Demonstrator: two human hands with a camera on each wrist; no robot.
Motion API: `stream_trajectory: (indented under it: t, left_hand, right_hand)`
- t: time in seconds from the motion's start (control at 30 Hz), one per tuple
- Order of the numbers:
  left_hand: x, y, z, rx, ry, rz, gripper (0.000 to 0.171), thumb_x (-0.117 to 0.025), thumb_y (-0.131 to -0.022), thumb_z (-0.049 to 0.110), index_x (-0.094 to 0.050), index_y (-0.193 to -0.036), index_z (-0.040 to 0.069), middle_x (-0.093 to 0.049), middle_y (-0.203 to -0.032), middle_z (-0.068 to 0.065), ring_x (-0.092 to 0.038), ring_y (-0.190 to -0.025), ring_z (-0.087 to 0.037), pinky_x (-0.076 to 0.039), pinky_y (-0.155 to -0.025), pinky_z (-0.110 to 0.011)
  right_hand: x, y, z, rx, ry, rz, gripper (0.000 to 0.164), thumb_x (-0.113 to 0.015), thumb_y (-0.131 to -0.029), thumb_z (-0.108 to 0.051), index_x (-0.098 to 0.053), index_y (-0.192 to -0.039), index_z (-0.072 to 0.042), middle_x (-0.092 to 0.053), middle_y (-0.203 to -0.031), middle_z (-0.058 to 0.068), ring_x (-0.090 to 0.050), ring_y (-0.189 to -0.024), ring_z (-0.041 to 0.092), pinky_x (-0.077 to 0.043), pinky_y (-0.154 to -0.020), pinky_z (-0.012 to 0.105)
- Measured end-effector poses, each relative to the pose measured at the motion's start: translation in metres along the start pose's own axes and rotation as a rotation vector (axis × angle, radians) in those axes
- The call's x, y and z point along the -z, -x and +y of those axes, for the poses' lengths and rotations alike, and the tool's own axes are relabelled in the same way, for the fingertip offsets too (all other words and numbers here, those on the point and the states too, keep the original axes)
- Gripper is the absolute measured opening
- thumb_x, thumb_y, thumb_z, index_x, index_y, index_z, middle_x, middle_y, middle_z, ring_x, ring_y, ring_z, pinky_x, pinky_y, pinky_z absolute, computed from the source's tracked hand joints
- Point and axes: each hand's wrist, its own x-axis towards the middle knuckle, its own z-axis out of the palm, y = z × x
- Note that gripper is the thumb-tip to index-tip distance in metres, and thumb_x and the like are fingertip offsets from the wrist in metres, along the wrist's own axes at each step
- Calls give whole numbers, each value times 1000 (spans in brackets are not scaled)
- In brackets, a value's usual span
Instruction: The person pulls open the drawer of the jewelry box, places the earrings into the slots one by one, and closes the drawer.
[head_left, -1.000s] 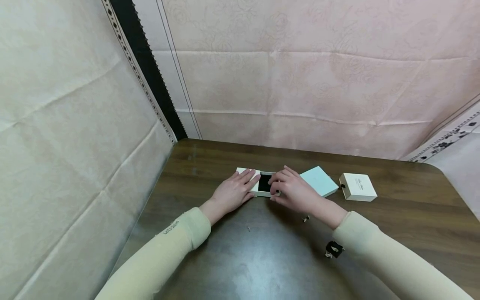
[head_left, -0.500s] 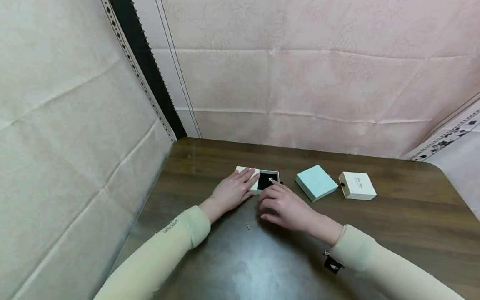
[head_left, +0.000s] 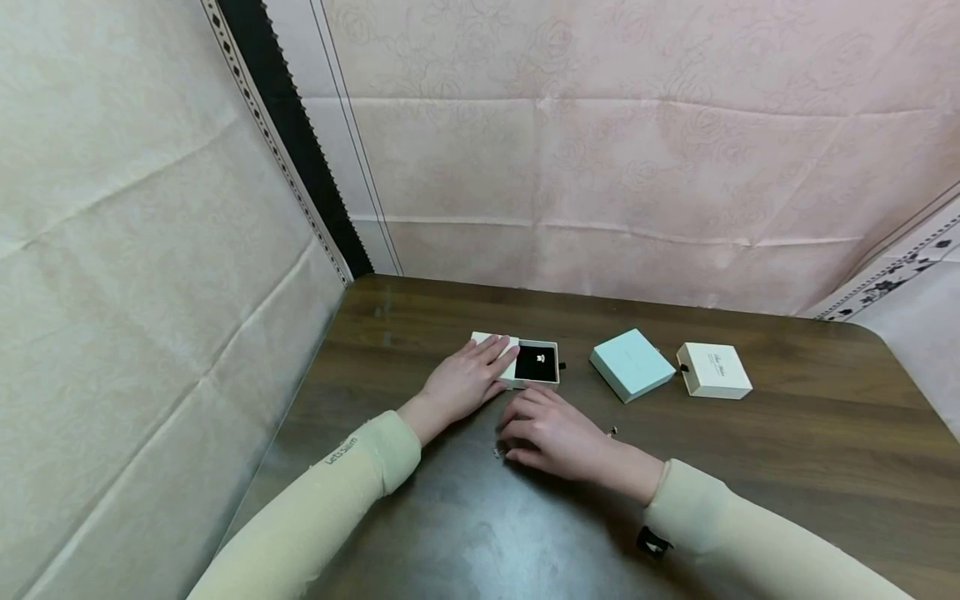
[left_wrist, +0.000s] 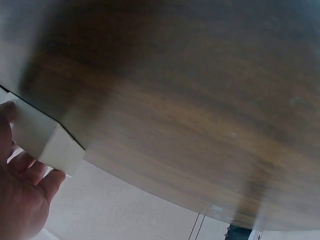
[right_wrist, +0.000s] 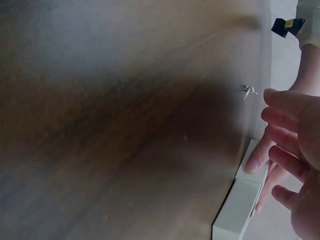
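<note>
My left hand [head_left: 461,382] grips the cover of a small white jewellery box [head_left: 512,342], fingers across its top and thumb at the near side. Its drawer stands out to the right, showing a black lining [head_left: 528,367] with a small shiny earring-like piece [head_left: 541,358] on it. My right hand [head_left: 551,433] hovers in front of the box, fingers loosely bent and apart. Close to its fingertips lies a tiny silvery piece [head_left: 497,452], seen in the right wrist view as a small flower-like stud [right_wrist: 249,92]. In the left wrist view, the box's end [left_wrist: 62,150] shows past the fingers.
A light-blue box [head_left: 633,363] and another white box [head_left: 715,371] stand to the right on the brown table [head_left: 420,517]. A small metallic piece [head_left: 612,432] lies behind my right wrist. Near the right cuff is a small black item [head_left: 652,543]. Pale cloth hangs behind.
My right hand has drawn back from the open drawer toward the near left, beside the tiny silvery piece. The shiny piece on the black lining has come into view. The left hand stays put.
</note>
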Motion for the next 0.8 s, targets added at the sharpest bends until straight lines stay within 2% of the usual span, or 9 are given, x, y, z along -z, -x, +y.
stream_trajectory:
  t: [0.3,0.6,0.8]
  left_hand:
    - [0,-1,0,-3,-3,-5,60,-56,-113,36,-42,-165,11,-40,-169,-14,-39,-157,-28,-39,-123,-47]
    - [0,0,0,-4,-10,-5,60,-56,-113,36,-41,-165,11,-40,-170,-14,-39,-157,-29,-40,-123,-47]
    - [0,0,0,-3,-4,0,60,-57,-112,35,-42,-165,11,-40,-170,-14,-39,-156,-28,-40,-123,-48]
  right_hand:
    - [-12,-3,-5,8,48,-29,16,-85,-93,-28,-82,-103,-16,-71,-111,-3,-63,-112,19,-46,-116,55]
    - [-17,-8,-8,43,93,4,14,-85,-93,-30,-81,-98,-17,-71,-108,-5,-62,-110,18,-47,-114,48]
    - [-22,-10,-8,68,102,24,7,-84,-94,-25,-80,-94,-20,-71,-106,-6,-62,-107,17,-48,-113,49]
